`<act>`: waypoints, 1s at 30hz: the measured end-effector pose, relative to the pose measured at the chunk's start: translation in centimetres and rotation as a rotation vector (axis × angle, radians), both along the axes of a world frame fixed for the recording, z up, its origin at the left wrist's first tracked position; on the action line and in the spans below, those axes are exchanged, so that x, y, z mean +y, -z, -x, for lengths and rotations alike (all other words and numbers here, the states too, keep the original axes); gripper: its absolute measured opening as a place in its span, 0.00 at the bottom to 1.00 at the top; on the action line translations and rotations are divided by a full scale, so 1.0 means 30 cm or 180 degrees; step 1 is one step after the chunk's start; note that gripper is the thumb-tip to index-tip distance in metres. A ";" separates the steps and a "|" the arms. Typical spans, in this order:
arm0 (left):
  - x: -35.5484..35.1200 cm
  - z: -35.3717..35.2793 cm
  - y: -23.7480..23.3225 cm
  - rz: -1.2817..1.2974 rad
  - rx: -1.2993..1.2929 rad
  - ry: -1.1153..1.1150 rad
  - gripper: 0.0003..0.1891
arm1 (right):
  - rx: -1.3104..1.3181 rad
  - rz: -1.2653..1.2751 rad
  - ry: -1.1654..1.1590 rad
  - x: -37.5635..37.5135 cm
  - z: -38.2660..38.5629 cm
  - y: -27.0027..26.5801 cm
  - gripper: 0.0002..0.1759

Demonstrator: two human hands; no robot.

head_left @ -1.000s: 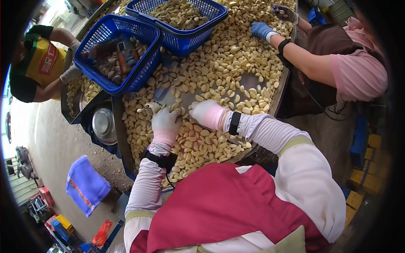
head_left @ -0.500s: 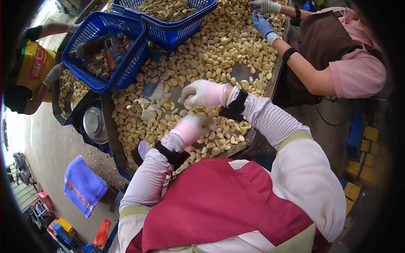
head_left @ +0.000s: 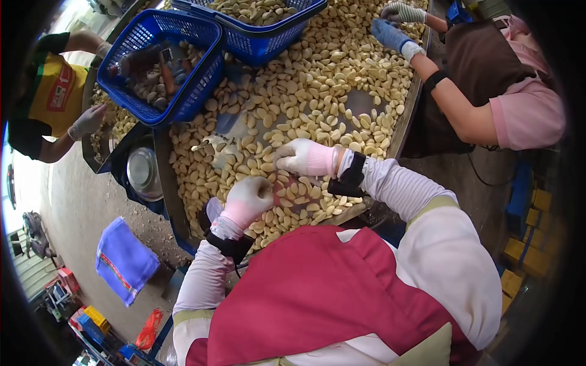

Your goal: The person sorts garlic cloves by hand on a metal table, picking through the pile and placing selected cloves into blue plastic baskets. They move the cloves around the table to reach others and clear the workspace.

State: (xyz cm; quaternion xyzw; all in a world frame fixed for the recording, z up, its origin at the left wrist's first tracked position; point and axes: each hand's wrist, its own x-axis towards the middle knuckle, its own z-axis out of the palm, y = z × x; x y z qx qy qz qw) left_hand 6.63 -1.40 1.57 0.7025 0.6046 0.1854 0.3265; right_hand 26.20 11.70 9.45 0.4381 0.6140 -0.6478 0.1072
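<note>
Pale, cream-coloured pieces that look like large garlic cloves (head_left: 329, 100) cover the metal table (head_left: 400, 131) in front of me. My left hand (head_left: 249, 196), in a white and pink glove, is just above the cloves near the table's close edge. Its fingers are curled in with the thumb against them; anything inside is too small to make out. To the upper right of it, my right hand (head_left: 298, 157), gloved the same way, rests low over the cloves. The right fingertips bend down and press together, hiding what they may hold.
Two blue plastic baskets (head_left: 210, 82) stand at the table's far left, both with contents. A round metal pan (head_left: 143, 169) sits beside the left edge. One co-worker's blue-gloved hand (head_left: 390, 35) is at the right; another's gloved hand (head_left: 88, 121) is at the left.
My left hand has moved left, away from below my right hand, toward the near edge. My right hand is slightly lower and further right in view. The whole view has shifted a little.
</note>
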 end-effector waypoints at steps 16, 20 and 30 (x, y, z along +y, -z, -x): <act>0.072 0.011 -0.098 0.1973 -0.3695 -0.1459 0.14 | 0.0221 -0.1667 -0.0906 -0.094 0.064 0.066 0.19; 0.069 0.039 -0.084 0.2053 -0.4421 -0.1511 0.14 | 0.0706 -0.1313 -0.0476 -0.088 0.019 0.137 0.21; 0.108 -0.011 -0.171 0.1741 -0.3660 -0.1086 0.09 | 0.0336 -0.1524 -0.0440 -0.040 0.087 0.046 0.22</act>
